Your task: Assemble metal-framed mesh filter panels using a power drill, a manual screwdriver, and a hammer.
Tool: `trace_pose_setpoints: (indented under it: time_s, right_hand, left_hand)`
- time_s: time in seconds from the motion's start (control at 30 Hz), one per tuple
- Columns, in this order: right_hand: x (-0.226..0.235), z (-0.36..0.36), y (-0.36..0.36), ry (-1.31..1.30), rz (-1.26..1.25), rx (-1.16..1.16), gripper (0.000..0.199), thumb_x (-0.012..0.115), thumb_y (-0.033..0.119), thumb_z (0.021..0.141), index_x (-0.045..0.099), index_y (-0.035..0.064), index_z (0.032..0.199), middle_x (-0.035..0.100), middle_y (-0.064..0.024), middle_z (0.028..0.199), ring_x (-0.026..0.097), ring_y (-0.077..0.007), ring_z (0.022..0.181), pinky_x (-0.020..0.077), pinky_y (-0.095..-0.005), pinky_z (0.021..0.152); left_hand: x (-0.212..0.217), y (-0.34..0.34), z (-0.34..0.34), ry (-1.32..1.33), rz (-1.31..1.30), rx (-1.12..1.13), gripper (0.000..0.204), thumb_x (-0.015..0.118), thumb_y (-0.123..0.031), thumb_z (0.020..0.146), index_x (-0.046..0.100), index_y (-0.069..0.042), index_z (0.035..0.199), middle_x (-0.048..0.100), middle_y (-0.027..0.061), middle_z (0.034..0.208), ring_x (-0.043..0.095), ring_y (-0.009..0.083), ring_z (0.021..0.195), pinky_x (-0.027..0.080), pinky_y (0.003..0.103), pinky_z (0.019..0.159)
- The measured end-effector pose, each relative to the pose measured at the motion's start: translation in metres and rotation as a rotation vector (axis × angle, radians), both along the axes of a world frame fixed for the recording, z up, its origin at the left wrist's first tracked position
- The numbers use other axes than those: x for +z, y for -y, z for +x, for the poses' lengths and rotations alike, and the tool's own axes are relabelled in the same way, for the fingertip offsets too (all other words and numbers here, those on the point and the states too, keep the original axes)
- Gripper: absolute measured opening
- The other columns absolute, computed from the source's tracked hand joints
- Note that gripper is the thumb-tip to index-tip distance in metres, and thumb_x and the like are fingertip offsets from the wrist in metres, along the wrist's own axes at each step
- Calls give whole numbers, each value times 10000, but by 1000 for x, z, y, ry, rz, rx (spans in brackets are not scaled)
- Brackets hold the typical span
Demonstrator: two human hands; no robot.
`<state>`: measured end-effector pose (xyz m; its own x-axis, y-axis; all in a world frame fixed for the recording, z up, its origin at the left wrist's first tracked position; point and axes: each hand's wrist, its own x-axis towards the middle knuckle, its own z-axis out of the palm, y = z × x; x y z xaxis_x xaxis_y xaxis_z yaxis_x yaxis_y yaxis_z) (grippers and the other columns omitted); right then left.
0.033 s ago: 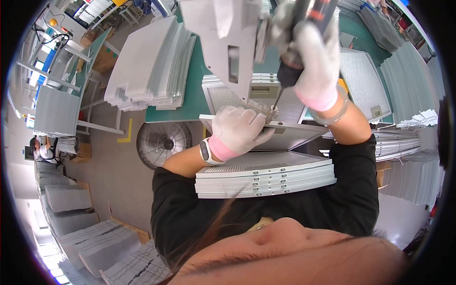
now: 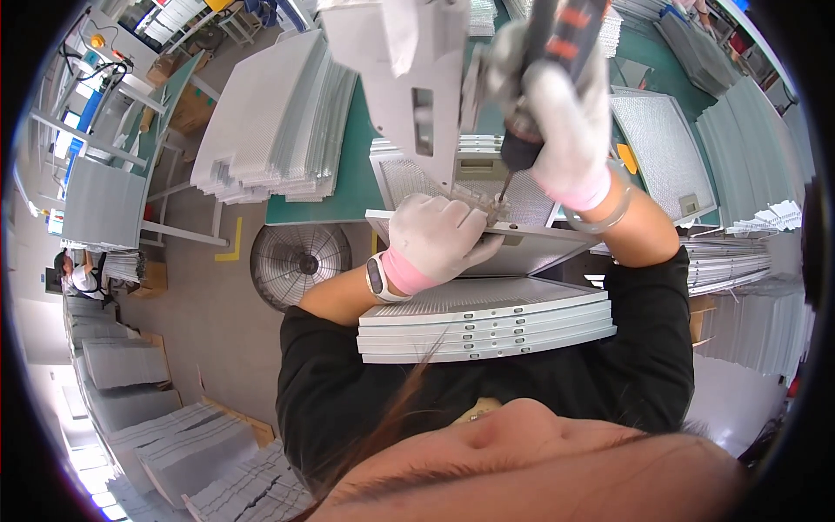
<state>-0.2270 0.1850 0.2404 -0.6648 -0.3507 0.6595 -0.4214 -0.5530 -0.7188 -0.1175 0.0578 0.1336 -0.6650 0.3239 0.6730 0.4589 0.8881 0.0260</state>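
Note:
In my gloved right hand (image 2: pixel 565 130) is a black and orange power screwdriver (image 2: pixel 524 130), gripped with its long bit pointing down. The bit's tip meets a small clear piece (image 2: pixel 483 202) at the upper edge of a tilted, silver-framed mesh panel (image 2: pixel 544 247). My gloved left hand (image 2: pixel 439 233) closes over that same edge, fingertips beside the clear piece and thumb below. What lies under its fingers is hidden. Behind the tilted panel, more framed mesh panels (image 2: pixel 407 177) lie on the green table. A stack of framed panels (image 2: pixel 487 335) sits close against my body.
A pale metal machine arm (image 2: pixel 424 87) hangs just left of the screwdriver. Stacked mesh sheets (image 2: pixel 270 113) stand on the green table (image 2: pixel 326 209) at left, above a round floor fan (image 2: pixel 304 261). Another mesh panel (image 2: pixel 663 143) leans at right, near more stacks (image 2: pixel 752 143).
My right hand and the screwdriver have shifted slightly left and toward me. The machine arm appears a little further left. My left hand and the tilted panel stay put.

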Motion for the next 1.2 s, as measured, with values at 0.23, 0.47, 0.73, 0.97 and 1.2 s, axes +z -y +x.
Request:
trace_pose_setpoints:
  time_s: [0.23,0.47,0.73,0.97,1.2]
  right_hand:
    - [-19,-8,-6,37,24,294,277,525,195,937,435,50,1155,507,-68,933,431,-57,648,347,-187,524]
    - [-35,-16,-6,-3,-108,403,457,448,-4,887,350,71,1327,571,-104,933,500,-82,714,436,-221,609]
    - [-31,-9,-6,-43,-144,387,432,440,-30,870,365,67,1284,566,-102,924,501,-82,713,438,-224,611]
    - [7,-35,-11,189,-182,35,249,498,164,971,544,-13,1139,624,-94,1000,561,-126,760,463,-252,646]
    - [38,-44,-11,114,-246,-31,359,612,178,988,493,67,1308,590,-1,947,571,-83,777,481,-213,669]
  left_hand:
    - [2,-4,0,92,-38,-10,311,776,-329,744,562,-133,633,566,23,584,560,217,449,435,363,444]
    - [3,-6,2,121,-10,6,293,765,-334,763,577,-135,657,592,7,642,604,203,528,456,352,452]
    - [9,-6,3,167,-10,22,270,771,-352,758,611,-144,698,591,-2,654,619,209,556,471,362,467]
    - [29,16,-2,302,-73,-92,341,740,-305,808,651,-61,1029,671,89,878,675,276,763,542,393,673]
    - [69,97,-19,1036,616,-563,561,628,-359,958,531,-11,1387,610,195,1325,637,356,1148,514,447,977]
